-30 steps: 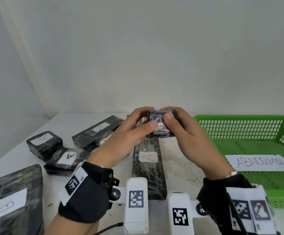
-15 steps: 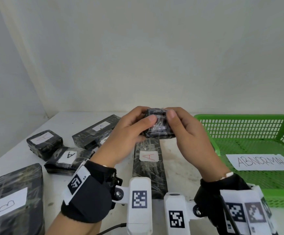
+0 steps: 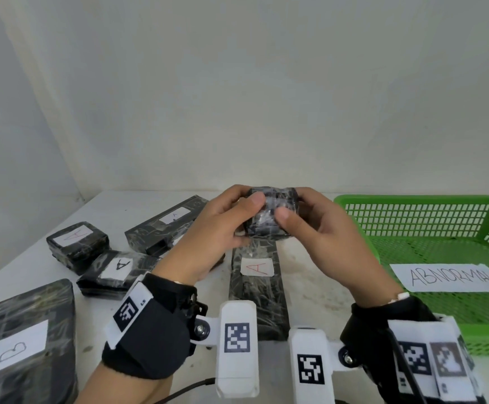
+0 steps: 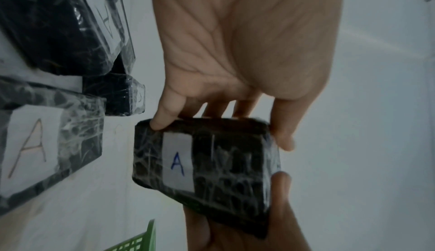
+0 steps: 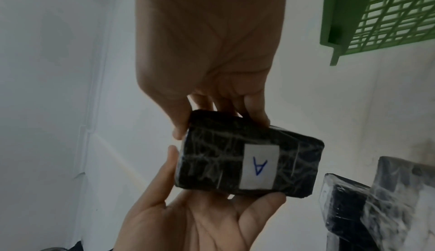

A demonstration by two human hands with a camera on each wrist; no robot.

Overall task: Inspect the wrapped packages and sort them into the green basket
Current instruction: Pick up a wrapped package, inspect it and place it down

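Black wrapped package (image 3: 271, 212) | pinched between left hand (image 3: 208, 237) and right hand (image 3: 327, 237) fingers

Lay left of the basket (image 3: 354, 205): long package (image 3: 259, 290) nearest, smaller packages (image 3: 77, 243) farther left. Held above the long package: one small package (image 3: 269, 217).

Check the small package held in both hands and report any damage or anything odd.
Nothing stands out. The small package, held by the left hand and right hand, looks intact; its wrap is wrinkled, and its label reads A.
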